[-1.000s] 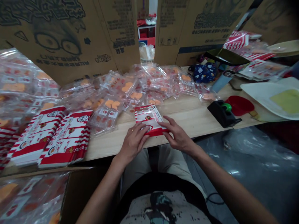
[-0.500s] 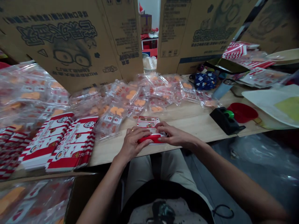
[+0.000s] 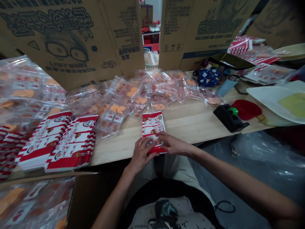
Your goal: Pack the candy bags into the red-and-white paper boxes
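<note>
A red and white packet (image 3: 152, 126) lies flat at the front edge of the wooden table (image 3: 190, 122), straight ahead of me. My left hand (image 3: 141, 153) grips its near left corner with curled fingers. My right hand (image 3: 172, 145) presses and pinches the near right corner. Both hands cover the packet's red bottom strip. Behind the packet lies a heap of clear bags (image 3: 133, 93) with orange and red pieces inside.
Two stacks of red-and-white striped packets (image 3: 59, 143) lie at the left. A black tape dispenser (image 3: 229, 117) and a red paddle (image 3: 246, 109) sit at the right, near a white tray (image 3: 274, 97). Big printed cardboard boxes (image 3: 71, 41) wall the back. An open carton (image 3: 28, 200) stands lower left.
The packet's far end, lifted half a second ago, now lies flat and straight on the table. Both hands have slid toward its near edge.
</note>
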{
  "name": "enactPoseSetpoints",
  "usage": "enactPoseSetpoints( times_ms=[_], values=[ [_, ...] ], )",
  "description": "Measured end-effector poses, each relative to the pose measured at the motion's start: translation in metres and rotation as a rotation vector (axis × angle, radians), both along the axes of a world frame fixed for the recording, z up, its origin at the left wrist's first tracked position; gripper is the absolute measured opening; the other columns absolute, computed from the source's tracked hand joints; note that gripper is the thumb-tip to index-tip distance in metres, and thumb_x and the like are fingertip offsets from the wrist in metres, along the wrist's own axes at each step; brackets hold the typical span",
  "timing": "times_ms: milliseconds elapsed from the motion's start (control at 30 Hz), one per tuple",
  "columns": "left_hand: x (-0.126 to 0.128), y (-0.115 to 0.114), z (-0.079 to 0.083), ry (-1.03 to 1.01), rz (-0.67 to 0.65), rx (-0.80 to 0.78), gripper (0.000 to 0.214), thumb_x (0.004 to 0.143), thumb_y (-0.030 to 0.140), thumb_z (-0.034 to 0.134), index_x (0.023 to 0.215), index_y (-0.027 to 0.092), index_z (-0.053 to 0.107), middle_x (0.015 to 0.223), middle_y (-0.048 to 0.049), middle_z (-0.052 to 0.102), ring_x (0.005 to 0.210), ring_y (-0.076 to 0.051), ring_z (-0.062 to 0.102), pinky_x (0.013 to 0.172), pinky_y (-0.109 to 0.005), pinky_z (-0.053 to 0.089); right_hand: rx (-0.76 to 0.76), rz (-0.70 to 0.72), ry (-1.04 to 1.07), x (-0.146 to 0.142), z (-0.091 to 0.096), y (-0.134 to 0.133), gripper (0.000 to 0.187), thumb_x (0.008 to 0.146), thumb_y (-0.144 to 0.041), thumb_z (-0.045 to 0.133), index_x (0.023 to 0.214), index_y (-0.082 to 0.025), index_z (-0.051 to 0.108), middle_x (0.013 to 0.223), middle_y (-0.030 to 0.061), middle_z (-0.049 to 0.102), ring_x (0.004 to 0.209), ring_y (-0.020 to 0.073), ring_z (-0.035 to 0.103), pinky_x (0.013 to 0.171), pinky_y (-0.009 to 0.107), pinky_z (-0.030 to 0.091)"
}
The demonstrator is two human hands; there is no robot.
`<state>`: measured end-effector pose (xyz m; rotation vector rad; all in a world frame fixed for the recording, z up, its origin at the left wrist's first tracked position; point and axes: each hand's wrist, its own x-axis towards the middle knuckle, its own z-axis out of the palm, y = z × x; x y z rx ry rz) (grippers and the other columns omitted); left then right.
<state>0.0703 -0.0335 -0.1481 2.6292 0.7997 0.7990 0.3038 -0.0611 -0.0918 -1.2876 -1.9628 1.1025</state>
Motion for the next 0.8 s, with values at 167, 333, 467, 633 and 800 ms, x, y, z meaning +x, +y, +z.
enactPoseSetpoints(
  times_ms=[167, 333, 467, 633, 800],
  values=[
    [0.003, 0.015, 0.022, -0.148, 0.018, -0.097, 0.047, 0.097, 0.038, 0.062, 0.143, 0.028, 0.056, 0.133, -0.0123, 0.064, 0.124, -0.027, 0.06, 0.101, -0.047, 0.053, 0.091, -0.083, 0.145, 0.007, 0.033, -0.001, 0.024, 0.091, -0.015, 0.054, 0.112, -0.022, 0.062, 0.143, 0.0119, 0.054, 0.132, 0.0248, 0.054, 0.097, 0.042, 0.053],
    [0.008, 0.046, 0.11, -0.318, 0.04, -0.248, 0.044, 0.096, 0.037, 0.064, 0.139, 0.027, 0.06, 0.131, -0.0106, 0.068, 0.119, -0.026, 0.064, 0.103, -0.044, 0.051, 0.468, 0.047, 0.038, 0.014, 0.097, 0.02, 0.047, 0.09, -0.008, 0.054, 0.133, -0.025, 0.057, 0.152, 0.0124, 0.048, 0.148, 0.0253, 0.037, 0.116, 0.049, 0.039],
    [0.009, 0.048, 0.172, -0.306, 0.072, -0.149, 0.054, 0.088, 0.043, 0.074, 0.139, 0.028, 0.06, 0.133, -0.0092, 0.066, 0.122, -0.026, 0.062, 0.103, -0.041, 0.05, 0.701, -0.027, 0.065, 0.011, 0.125, 0.036, 0.061, 0.083, 0.001, 0.049, 0.139, -0.024, 0.052, 0.139, 0.0124, 0.06, 0.137, 0.0241, 0.051, 0.116, 0.049, 0.04],
    [0.012, 0.039, 0.195, -0.141, 0.098, -0.014, 0.039, 0.088, 0.045, 0.073, 0.121, 0.025, 0.071, 0.119, -0.0071, 0.07, 0.106, -0.024, 0.066, 0.089, -0.035, 0.053, 0.703, -0.037, 0.15, 0.004, 0.133, 0.038, 0.059, 0.078, 0.003, 0.051, 0.13, -0.024, 0.06, 0.132, 0.0101, 0.064, 0.134, 0.0252, 0.053, 0.113, 0.047, 0.044],
    [0.018, 0.04, 0.195, 0.016, 0.075, -0.136, 0.029, 0.095, 0.042, 0.064, 0.117, 0.025, 0.071, 0.108, -0.0051, 0.075, 0.097, -0.023, 0.068, 0.08, -0.032, 0.051, 0.488, -0.146, 0.296, 0.001, 0.125, 0.041, 0.037, 0.083, -0.007, 0.054, 0.115, -0.021, 0.066, 0.113, 0.0082, 0.067, 0.104, 0.0212, 0.065, 0.091, 0.039, 0.055]
  ],
)
